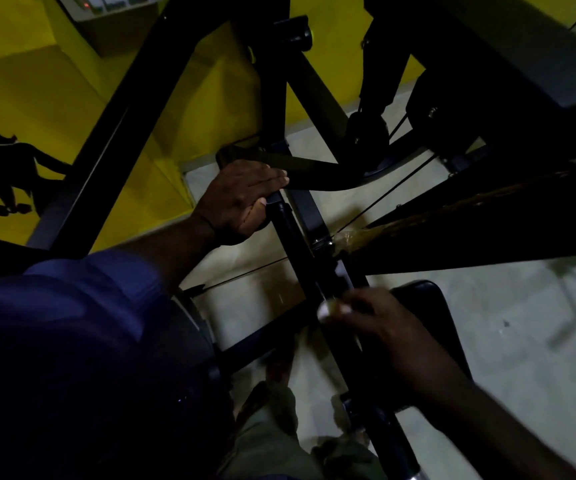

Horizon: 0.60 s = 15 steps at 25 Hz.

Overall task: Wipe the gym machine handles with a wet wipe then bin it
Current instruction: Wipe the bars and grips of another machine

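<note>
The scene is dim. A black gym machine bar runs from the upper middle down to the lower right. My left hand grips its upper end, fingers curled over the top by a black handle. My right hand is lower on the same bar and looks blurred. It pinches a small white wet wipe against the bar; most of the wipe is hidden by my fingers.
Black frame beams cross the view on the left and top. A black padded seat sits just right of my right hand. Thin cables run over the pale floor. A yellow wall stands at left.
</note>
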### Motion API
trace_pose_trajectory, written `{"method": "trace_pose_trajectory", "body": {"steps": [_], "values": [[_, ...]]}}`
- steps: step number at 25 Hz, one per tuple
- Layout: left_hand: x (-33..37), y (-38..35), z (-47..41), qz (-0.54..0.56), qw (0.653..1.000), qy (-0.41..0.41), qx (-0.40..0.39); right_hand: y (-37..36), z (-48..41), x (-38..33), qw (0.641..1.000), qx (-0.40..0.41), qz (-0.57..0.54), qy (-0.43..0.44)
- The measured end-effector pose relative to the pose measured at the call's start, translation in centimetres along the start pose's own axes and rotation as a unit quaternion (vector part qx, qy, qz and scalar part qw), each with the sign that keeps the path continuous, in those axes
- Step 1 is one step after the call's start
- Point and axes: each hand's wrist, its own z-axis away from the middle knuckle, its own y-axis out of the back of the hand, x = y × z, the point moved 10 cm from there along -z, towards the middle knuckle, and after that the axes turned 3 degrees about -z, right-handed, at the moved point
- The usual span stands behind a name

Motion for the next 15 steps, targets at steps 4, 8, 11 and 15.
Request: {"method": "trace_pose_trajectory", "body": {"steps": [4,8,11,15], "values": [[0.2,0.2,0.3,-0.031,1.000,-0.002,0.006,0.5,-11.1,-0.5,0.991,0.089,0.075,0.064],[0.1,0.3,0.4,-0.029,0.999,0.013,0.015,-4.9,-10.5,-1.6,0.956,-0.049,0.210,0.201],[0.0,0.1,0.5,-0.028,0.999,0.005,0.027,-5.6,0.2,-1.7,0.958,-0.143,0.189,0.162],[-0.2,0.0,0.3,-0.025,0.999,0.014,0.023,-3.5,0.1,-1.3,0.982,-0.068,0.124,0.129]]}}
